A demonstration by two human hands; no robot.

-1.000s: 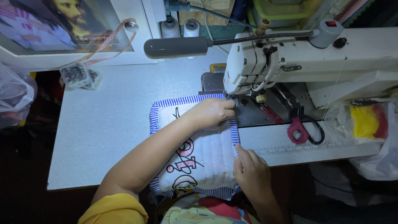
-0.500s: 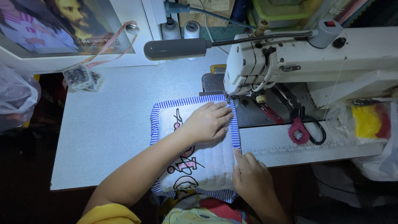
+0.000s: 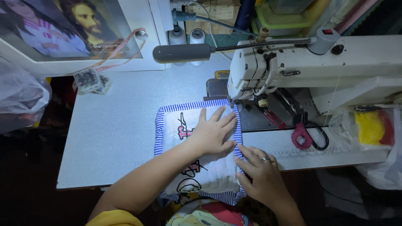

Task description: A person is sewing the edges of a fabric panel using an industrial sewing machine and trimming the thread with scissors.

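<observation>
Pressing flat with spread fingers, the left hand (image 3: 213, 133) pins a white quilted fabric panel with blue-striped binding (image 3: 197, 159) to the pale counter (image 3: 109, 134), just short of the white sewing machine (image 3: 301, 67) beyond its fingertips. Beside it, the right hand (image 3: 261, 178) lies open on the panel's striped edge, pinching nothing. Soft, light and floppy, the panel probably steers best under flat palms near that edge.

Pink-handled scissors (image 3: 307, 134) beside machine; thread spools (image 3: 187, 37) behind; plastic bag (image 3: 21, 98) left.
</observation>
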